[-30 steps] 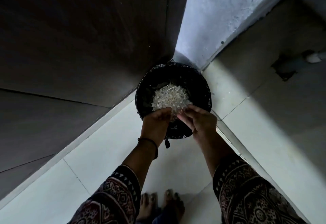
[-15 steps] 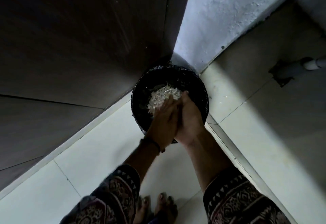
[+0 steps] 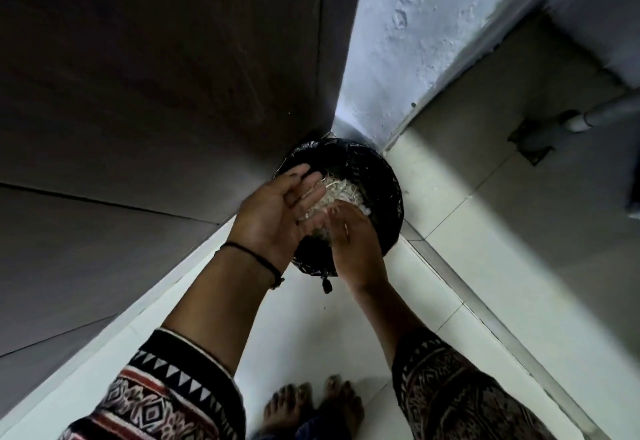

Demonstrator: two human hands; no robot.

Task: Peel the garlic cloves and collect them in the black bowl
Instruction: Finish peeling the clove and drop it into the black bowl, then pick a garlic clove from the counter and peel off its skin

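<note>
A round bin lined with a black plastic bag (image 3: 381,169) stands on the floor in a corner. Inside it lies a heap of pale, papery garlic skins (image 3: 341,193). My left hand (image 3: 277,211) hovers over the bin's near left rim, palm turned up, fingers straight and spread. My right hand (image 3: 353,242) is over the near rim, fingers pointing down toward the skins and brushing against my left palm. Neither hand holds anything. No black bowl or garlic cloves show.
A dark wooden panel (image 3: 156,93) rises on the left and a rough white wall (image 3: 433,41) stands behind the bin. Pale floor tiles (image 3: 460,204) spread to the right. A grey pipe (image 3: 588,117) enters at far right. My bare feet (image 3: 311,405) stand below.
My hands were pressed together over the bin half a second ago. Now they have parted: the left has turned palm up and moved left, the right has dropped lower.
</note>
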